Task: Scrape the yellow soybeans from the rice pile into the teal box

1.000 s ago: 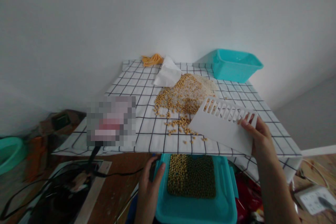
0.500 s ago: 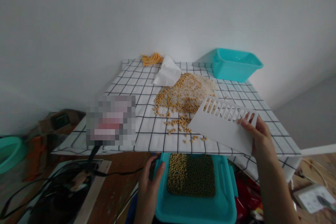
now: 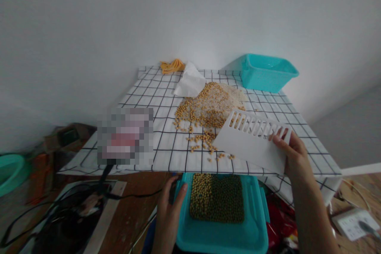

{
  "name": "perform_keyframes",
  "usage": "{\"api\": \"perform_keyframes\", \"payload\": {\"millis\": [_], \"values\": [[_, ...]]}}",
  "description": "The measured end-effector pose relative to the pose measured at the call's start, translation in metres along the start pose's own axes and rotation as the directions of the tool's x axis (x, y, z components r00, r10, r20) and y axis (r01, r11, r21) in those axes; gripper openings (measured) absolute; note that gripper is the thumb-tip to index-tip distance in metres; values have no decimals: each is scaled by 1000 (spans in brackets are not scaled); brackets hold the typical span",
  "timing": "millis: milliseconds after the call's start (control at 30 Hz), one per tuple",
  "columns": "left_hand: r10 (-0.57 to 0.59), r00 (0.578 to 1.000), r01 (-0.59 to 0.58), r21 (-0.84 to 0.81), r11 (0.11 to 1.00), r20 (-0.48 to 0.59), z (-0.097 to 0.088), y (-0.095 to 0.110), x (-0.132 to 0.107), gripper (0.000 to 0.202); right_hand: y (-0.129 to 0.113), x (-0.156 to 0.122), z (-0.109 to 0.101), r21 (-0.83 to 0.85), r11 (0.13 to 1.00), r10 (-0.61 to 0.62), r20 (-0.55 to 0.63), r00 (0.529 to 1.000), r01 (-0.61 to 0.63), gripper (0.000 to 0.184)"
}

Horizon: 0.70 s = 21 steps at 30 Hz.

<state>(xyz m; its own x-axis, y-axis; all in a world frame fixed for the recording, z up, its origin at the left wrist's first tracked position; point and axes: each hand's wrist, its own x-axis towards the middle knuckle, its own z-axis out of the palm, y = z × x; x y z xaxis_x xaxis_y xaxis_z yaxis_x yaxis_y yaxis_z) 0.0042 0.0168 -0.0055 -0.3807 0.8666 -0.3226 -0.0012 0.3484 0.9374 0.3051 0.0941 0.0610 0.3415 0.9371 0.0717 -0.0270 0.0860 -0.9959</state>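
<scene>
While right hand [image 3: 293, 154] pinches flat slotted white scraper [image 3: 250, 143], left hand [image 3: 168, 206] clasps teal tray [image 3: 220, 240] (beans [image 3: 217, 196] inside).

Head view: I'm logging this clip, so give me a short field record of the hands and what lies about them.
Left hand: grips the left rim of the teal tray, below the near edge of the checked cloth
Tray contents: yellow and green beans, side by side
Right hand: holds the white slotted scraper by its right end, over the cloth
Pile: yellow beans mixed with pale grains, just beyond the scraper
Far side: teal bin, white tissue, orange bundle
</scene>
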Motion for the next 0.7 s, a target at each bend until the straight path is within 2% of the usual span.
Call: {"api": "perform_keyframes", "payload": {"millis": [300, 567, 700], "values": [[-31, 1000, 31, -8, 999, -3, 0, -4, 2, 44, -3, -3, 4, 18, 1000, -15, 29, 999, 15, 15], [-14, 1000, 14, -6, 1000, 11, -1, -5, 0, 42, 3, 0, -2, 1, 1000, -9, 58, 998, 9, 16], [-18, 1000, 18, -16, 1000, 17, -1, -6, 0, 45, 7, 1, -5, -35, 999, 36, 125, 992, -32, 20]]}}
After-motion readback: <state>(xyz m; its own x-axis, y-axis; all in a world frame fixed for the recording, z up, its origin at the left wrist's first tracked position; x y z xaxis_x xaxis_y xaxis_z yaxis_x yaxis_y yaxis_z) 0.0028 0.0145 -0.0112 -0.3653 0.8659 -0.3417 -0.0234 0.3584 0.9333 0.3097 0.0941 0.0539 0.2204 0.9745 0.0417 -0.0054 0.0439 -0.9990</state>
